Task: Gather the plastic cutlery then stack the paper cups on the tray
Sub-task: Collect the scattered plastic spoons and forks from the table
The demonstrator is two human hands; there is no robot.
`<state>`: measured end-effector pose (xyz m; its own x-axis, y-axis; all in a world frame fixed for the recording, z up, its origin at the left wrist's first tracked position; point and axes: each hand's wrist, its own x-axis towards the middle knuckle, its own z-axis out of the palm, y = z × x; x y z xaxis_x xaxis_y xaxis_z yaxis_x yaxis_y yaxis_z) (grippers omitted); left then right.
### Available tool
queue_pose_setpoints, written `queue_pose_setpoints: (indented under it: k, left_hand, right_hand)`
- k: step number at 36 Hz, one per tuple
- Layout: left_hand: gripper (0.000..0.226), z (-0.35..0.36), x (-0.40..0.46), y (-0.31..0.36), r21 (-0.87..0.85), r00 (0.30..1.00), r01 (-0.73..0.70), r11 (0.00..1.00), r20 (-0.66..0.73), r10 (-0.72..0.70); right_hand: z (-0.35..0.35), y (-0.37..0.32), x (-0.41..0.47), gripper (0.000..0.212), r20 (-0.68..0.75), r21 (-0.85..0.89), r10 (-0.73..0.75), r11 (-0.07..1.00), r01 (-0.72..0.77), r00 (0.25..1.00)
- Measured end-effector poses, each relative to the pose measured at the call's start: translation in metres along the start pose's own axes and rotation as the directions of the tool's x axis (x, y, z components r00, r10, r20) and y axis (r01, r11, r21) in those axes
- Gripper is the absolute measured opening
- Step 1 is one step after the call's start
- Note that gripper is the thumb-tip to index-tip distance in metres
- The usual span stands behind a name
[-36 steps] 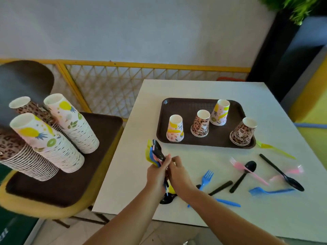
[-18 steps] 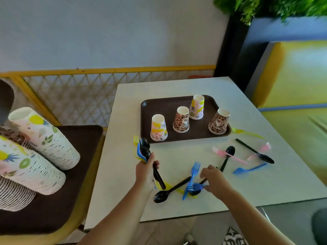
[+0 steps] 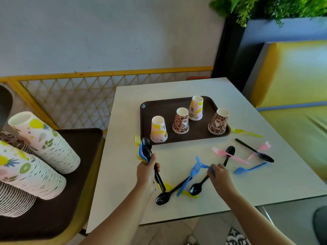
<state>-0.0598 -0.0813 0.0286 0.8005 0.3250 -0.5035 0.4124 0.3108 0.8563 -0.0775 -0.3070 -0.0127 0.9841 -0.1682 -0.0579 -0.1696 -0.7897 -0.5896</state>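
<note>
Left hand [image 3: 147,175] hiding cutlery bundle [image 3: 146,152] handles, stacks cropped

Soft daylight, faint shadows; wide-angle bowing at edges, slight motion blur.

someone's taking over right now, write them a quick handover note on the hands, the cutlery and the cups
Left hand: shut on a bundle of gathered plastic cutlery (black spoons, blue and yellow pieces).
Right hand: pinching a blue plastic fork lifted off the white table.
Loose on the table: black spoon, blue fork, second black spoon, pink fork, yellow fork, more at the right.
Brown plastic tray: four upside-down paper cups, standing apart.
Done: part of the cutlery gathered. Left: remaining cutlery, then stack the cups.
</note>
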Motion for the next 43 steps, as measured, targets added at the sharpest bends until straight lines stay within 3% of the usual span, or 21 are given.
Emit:
queue_pose_setpoints:
  k: [3, 6, 10, 15, 20, 24, 28, 31, 33, 35, 38, 40, 43]
  left_hand:
    - [0.027, 0.0, -0.001, -0.001, 0.003, 1.0, 0.0, 1.0, -0.006, 0.0]
    - [0.029, -0.001, -0.003, -0.002, 0.012, 1.0, 0.002, 1.0, -0.007, -0.002]
    - [0.03, -0.006, -0.007, -0.003, 0.028, 1.0, 0.0, 1.0, -0.013, 0.0]
    - [0.029, -0.015, -0.009, -0.004, 0.034, 1.0, -0.011, 0.999, -0.029, 0.012]
    - [0.028, -0.025, -0.011, -0.005, 0.026, 0.999, -0.007, 1.0, -0.047, 0.008]
    - [0.03, -0.03, -0.007, -0.005, 0.029, 0.998, -0.017, 0.999, -0.065, 0.018]
    - [0.031, -0.032, -0.005, -0.006, 0.019, 0.997, -0.016, 1.0, -0.074, 0.017]
    - [0.029, -0.03, -0.006, -0.005, -0.02, 0.997, -0.015, 1.0, -0.072, 0.013]
    - [0.026, -0.03, -0.006, -0.004, -0.061, 0.997, -0.009, 0.998, -0.071, 0.005]
    - [0.026, -0.032, -0.004, -0.005, -0.064, 0.997, -0.014, 0.998, -0.074, 0.01]
    - [0.029, -0.034, 0.0, -0.007, -0.054, 0.996, -0.019, 0.998, -0.09, 0.015]
    - [0.03, -0.034, 0.002, -0.008, -0.066, 0.995, -0.029, 0.997, -0.101, 0.022]
    - [0.033, -0.032, 0.002, -0.008, -0.061, 0.993, -0.045, 0.997, -0.109, 0.038]
  right_hand:
    - [0.003, -0.02, 0.006, 0.018, 0.105, -0.02, 0.103, 0.995, -0.102, 0.989]
    - [0.009, -0.039, 0.013, 0.049, 0.226, -0.214, 0.192, 0.966, -0.144, 0.955]
    - [0.019, -0.054, 0.018, 0.07, 0.274, -0.219, 0.261, 0.954, -0.204, 0.926]
    - [0.029, -0.055, 0.024, 0.055, 0.253, 0.061, 0.308, 0.941, -0.333, 0.917]
    - [0.032, -0.06, 0.031, 0.048, 0.178, 0.2, 0.318, 0.915, -0.351, 0.931]
    - [0.032, -0.064, 0.038, 0.039, 0.129, 0.197, 0.221, 0.95, -0.243, 0.967]
    - [0.031, -0.076, 0.041, 0.019, 0.168, 0.217, 0.062, 0.971, -0.099, 0.984]
    - [0.03, -0.087, 0.037, 0.009, 0.243, 0.232, -0.077, 0.973, 0.019, 0.967]
    - [0.03, -0.089, 0.034, 0.01, 0.293, 0.135, -0.199, 0.977, 0.165, 0.935]
    - [0.031, -0.088, 0.029, 0.016, 0.42, -0.046, -0.295, 0.938, 0.345, 0.858]
    - [0.036, -0.079, 0.02, 0.045, 0.598, -0.169, -0.288, 0.867, 0.469, 0.748]
    - [0.04, -0.074, 0.015, 0.061, 0.647, -0.232, -0.268, 0.823, 0.519, 0.714]
    - [0.047, -0.067, 0.012, 0.06, 0.657, -0.3, -0.232, 0.793, 0.531, 0.717]
